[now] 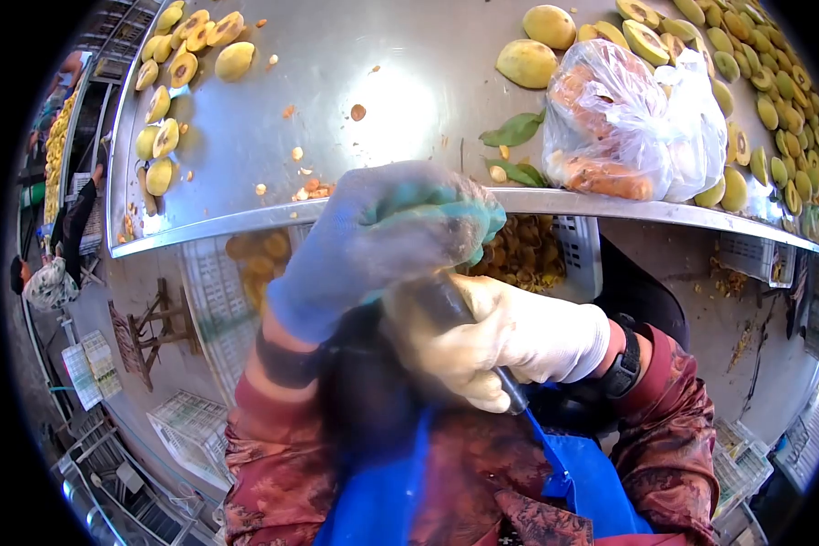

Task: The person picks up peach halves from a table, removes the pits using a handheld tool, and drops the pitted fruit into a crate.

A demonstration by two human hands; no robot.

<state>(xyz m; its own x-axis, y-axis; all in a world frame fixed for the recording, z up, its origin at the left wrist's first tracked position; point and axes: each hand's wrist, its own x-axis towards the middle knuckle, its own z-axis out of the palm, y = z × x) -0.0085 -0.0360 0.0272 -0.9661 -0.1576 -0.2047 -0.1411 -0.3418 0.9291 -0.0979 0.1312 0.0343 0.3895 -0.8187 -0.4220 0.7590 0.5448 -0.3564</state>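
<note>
My left hand (396, 218), in a blue-grey glove with green fingers, is closed above the table's front edge. Motion blurs it, and whatever lies inside its curled fingers is hidden. My right hand (505, 332), in a white glove, wraps around a tool with a dark handle (441, 300). The handle slants from upper left to lower right beneath the left hand; the tool's working end cannot be made out. Both hands are close together in front of my chest. Halved yellow fruits (182, 68) with brown centres and a whole yellow fruit (235, 62) lie at the table's left.
On the metal table (409, 45) rests a plastic bag (610, 123) with orange-brown contents. Green leaves (512, 130) and small scraps lie beside it. Many fruits (783, 100) are heaped at right. Below the edge stands a crate (578, 255) near brown pieces. Another person (50, 282) is at far left.
</note>
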